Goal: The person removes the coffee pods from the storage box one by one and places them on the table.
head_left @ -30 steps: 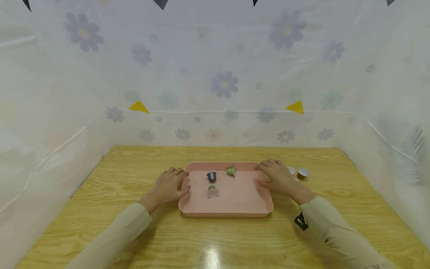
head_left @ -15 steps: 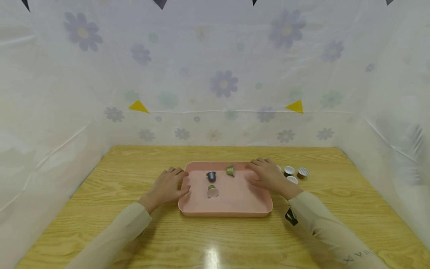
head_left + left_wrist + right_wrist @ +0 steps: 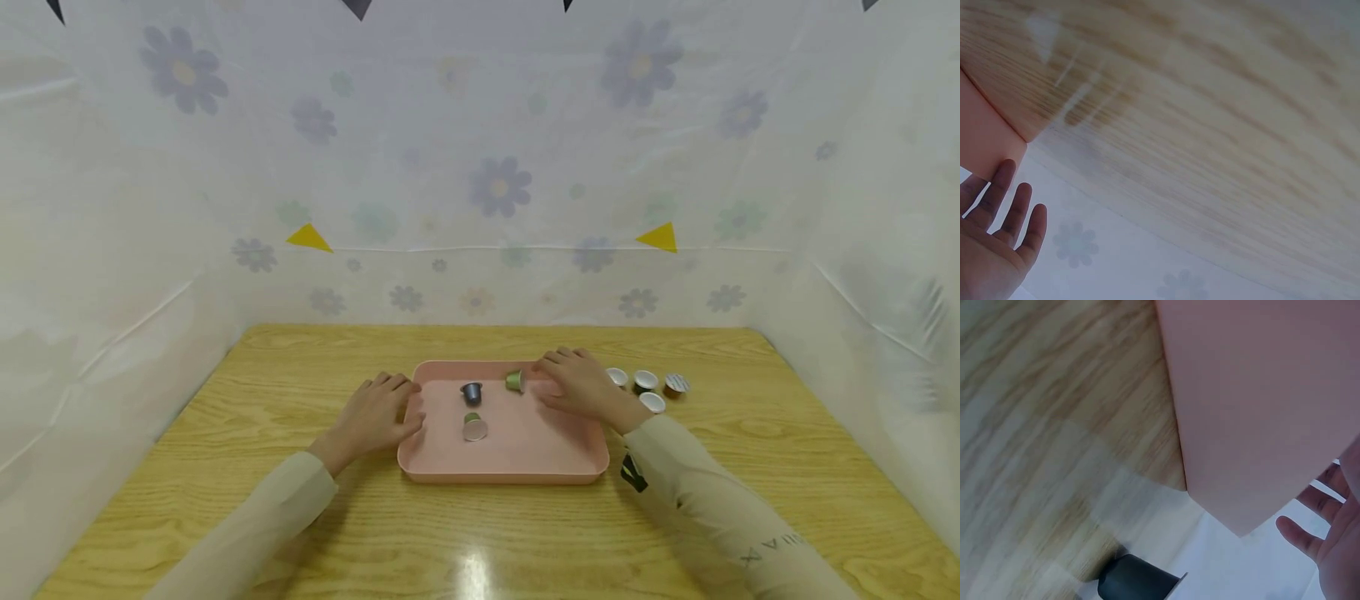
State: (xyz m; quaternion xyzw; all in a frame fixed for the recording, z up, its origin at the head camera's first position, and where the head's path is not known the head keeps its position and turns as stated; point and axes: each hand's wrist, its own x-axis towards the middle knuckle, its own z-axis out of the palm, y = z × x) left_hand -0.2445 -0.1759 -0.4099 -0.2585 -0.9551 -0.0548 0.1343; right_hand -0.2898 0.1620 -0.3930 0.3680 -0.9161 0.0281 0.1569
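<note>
Tray (image 3: 543,446) on a table (image 3: 420,537), far capsule (image 3: 514,382) inside, second capsule (image 3: 471,394) left of it, third capsule (image 3: 475,428) before that, left hand (image 3: 377,415) at left rim, right hand (image 3: 582,386) over right side, four more capsules (image 3: 646,380) rightward on the table, sheet (image 3: 420,125) behind.

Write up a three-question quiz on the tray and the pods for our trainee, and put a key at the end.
1. Multiple choice: how many pods can be seen in the tray?
A) one
B) three
C) six

2. True or false: every pod in view is inside the tray.

3. Fill in the colour: the tray holds one dark pod and two ____ ones.

Key
1. B.
2. False: four others are on the table, to the right of the tray.
3. Green.
</note>
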